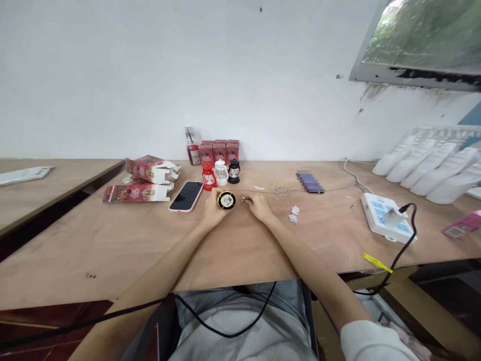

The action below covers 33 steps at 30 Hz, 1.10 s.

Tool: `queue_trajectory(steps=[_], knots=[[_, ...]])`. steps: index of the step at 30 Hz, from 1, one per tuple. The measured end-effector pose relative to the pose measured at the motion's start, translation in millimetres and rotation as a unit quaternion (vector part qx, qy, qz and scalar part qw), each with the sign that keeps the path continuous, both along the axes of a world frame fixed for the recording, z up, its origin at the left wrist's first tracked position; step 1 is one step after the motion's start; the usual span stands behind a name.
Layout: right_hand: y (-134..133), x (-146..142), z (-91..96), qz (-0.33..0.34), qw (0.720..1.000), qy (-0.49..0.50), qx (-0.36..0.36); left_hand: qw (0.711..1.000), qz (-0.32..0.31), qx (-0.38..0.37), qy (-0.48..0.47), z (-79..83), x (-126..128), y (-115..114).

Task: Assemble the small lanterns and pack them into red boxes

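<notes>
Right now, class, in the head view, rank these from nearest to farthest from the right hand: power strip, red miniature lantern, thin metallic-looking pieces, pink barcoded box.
From the right hand:
1. Thin metallic-looking pieces: just right.
2. Red miniature lantern: left, farther back.
3. Power strip: well right.
4. Pink barcoded box: right, beyond the strip.

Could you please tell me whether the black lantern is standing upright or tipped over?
Upright: the black lantern stands base-down on the table, its top pointing up.
</notes>
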State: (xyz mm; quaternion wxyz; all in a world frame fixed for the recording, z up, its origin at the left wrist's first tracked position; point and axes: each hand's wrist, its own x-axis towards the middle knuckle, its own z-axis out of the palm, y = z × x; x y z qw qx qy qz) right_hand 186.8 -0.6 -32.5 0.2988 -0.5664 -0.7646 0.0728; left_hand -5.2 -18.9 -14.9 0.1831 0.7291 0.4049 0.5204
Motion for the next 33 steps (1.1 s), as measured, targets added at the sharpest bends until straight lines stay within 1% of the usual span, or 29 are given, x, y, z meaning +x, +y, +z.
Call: queue_trajectory(steps=[5, 9, 12, 13, 15, 18, 21, 24, 27, 29, 33], knots=[[-1.4, 2.1, 0.2, 0.019, 1.0, -0.007, 0.017, 1.0, 0.013, 0.002, 0.014, 2.7, -0.1, -2.0], [-3.1, 3.0, 2.1, 0.017, 0.999, -0.027, 0.027, 1.0, 0.004, 0.007, 0.017, 2.7, 1.0, -2.8], [-4.2, 2.5, 2.4, 0.015, 0.999, -0.016, 0.048, 1.0, -0.007, 0.005, 0.017, 1.9, 1.9, -3.2], [-5.0, 1.7, 2.3, 0.018, 0.998, 0.001, 0.067, 1.0, -0.012, 0.006, 0.017, 1.4, 2.1, -3.0], [-7.7, -1.8, 2.2, 0.024, 0.989, 0.056, 0.135, 1.0, -0.02, 0.014, 0.018, 0.3, 1.9, -2.2], [-15.3, -11.6, 3.4, 0.025, 0.952, 0.155, 0.261, 0.998, -0.027, 0.043, 0.03, -1.1, 1.0, -0.6], [-23.7, -22.0, 5.5, 0.067, 0.922, 0.193, 0.328, 0.996, -0.031, 0.064, 0.043, -1.7, 0.2, 0.2], [-28.3, -26.8, 7.6, 0.137, 0.907, 0.183, 0.355, 0.996, -0.038, 0.065, 0.047, -1.8, 0.0, 0.4], [-30.3, -26.5, 9.0, 0.185, 0.904, 0.153, 0.354, 0.997, -0.043, 0.055, 0.041, -1.7, 0.1, 0.4], [-32.1, -26.3, 9.8, 0.19, 0.907, 0.124, 0.354, 0.997, -0.044, 0.047, 0.038, -1.4, 0.1, -0.1], [-36.6, -28.6, 11.4, 0.174, 0.908, 0.057, 0.376, 0.997, -0.051, 0.044, 0.041, -0.1, -0.2, -1.8]])
